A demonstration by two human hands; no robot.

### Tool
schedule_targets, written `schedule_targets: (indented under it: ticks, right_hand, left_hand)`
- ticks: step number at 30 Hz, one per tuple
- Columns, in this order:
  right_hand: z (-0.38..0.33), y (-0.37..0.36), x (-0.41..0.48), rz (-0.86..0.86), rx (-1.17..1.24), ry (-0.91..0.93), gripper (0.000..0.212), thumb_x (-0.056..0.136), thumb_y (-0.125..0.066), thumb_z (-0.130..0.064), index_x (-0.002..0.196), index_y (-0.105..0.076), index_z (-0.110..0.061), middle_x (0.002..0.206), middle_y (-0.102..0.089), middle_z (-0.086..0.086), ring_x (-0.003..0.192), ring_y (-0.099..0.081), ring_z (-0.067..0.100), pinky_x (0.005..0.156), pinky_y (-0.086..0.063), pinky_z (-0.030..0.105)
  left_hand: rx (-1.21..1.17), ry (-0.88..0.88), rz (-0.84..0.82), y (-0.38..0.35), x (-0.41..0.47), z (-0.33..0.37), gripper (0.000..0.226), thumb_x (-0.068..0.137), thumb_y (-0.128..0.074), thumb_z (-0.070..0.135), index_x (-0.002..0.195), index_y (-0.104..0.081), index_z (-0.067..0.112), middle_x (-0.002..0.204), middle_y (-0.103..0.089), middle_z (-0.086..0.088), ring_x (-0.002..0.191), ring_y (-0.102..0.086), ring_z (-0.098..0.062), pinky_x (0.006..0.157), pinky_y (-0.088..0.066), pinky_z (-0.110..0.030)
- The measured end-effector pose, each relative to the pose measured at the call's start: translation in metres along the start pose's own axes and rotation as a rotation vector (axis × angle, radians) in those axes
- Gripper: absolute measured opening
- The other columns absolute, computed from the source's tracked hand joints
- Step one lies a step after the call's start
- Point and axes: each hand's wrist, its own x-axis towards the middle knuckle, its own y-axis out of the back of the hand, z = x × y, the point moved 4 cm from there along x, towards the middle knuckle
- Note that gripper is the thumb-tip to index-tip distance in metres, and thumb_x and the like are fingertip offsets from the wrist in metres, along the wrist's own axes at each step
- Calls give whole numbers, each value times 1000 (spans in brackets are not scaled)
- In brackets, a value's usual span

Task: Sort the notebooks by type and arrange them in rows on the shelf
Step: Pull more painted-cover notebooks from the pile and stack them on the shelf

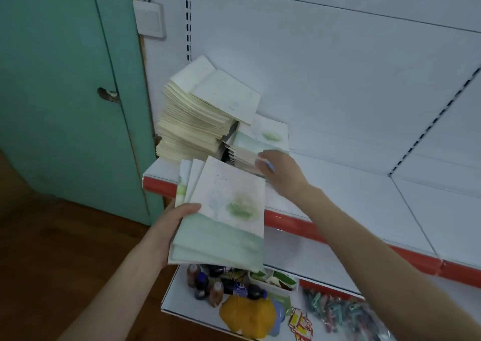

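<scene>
Leaning toward three o'clock, the tall stack (197, 117) of notebooks is risking a slide onto the low pile (263, 139) just beside it, should the right hand (279, 170) be tugging carelessly. That hand is touching the pile's near edge on the shelf (364, 197), fingers loosely bent; blur is hiding any pinch. At seven o'clock, the left hand (179, 219) is gripping a fanned bundle (226, 210) of green-covered notebooks.

l hand (179, 223): thumb on top, grips notebooks (229, 210) | r hand (282, 173): out fwd, palm down, fingers loose
</scene>
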Motion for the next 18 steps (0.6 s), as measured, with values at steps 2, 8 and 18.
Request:
schedule_targets:
  ticks: [2,8,18]
  right_hand:
    - [12,-10,27,-52,-114,-50,46,99,-41,-27,138,-36,-4,144,-39,12,133,-33,26,106,-26,32]
    - [29,-28,55,-11,-222,-56,24,97,-42,-25,100,-53,-4,105,-58,12,100,-52,30,75,-34,32]
    - [7,-15,5,17,-124,59,35,100,-38,-26,81,-54,-2,76,-55,10,73,-50,26,61,-32,31]
  left_hand:
    - [-13,-36,22,5,-1,5,50,75,-64,13,124,-56,15,114,-64,-20,105,-59,-40,84,-50,-49]
    - [-26,-60,43,19,-2,13,45,76,-64,14,120,-59,17,113,-64,-21,106,-58,-42,90,-47,-53]
    - [-67,-54,-3,16,-9,8,47,79,-66,27,124,-56,19,110,-67,-13,98,-64,-32,69,-56,-39]
